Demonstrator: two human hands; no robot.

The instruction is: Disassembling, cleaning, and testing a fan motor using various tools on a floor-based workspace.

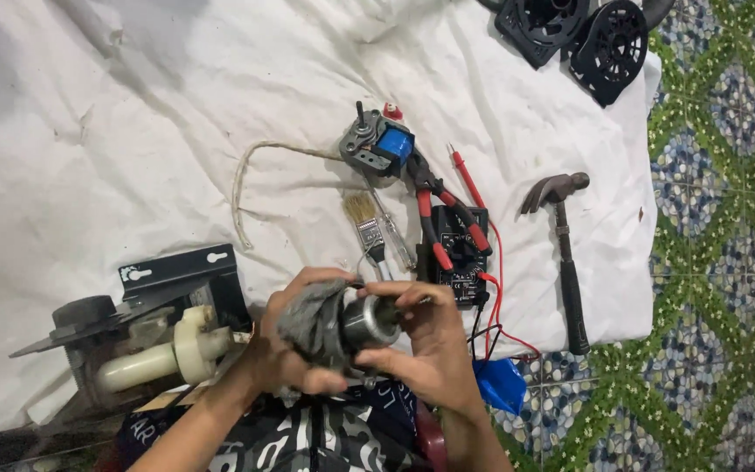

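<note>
Gripping a metal rotor (369, 322), right hand (425, 350) held its rim; left hand (294, 345) clutched a rag (312, 319). Prob. heavy, slick.

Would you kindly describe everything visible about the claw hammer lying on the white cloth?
The claw hammer lies flat near the right edge of the white cloth, apart from both hands. Its dark, dull metal head points away from the person, claw curving to the left. A slim shaft runs down into a black grip, seemingly rubber, whose end reaches the cloth's lower edge by the patterned floor. Nothing touches it; the black multimeter with red leads lies to its left.
</note>
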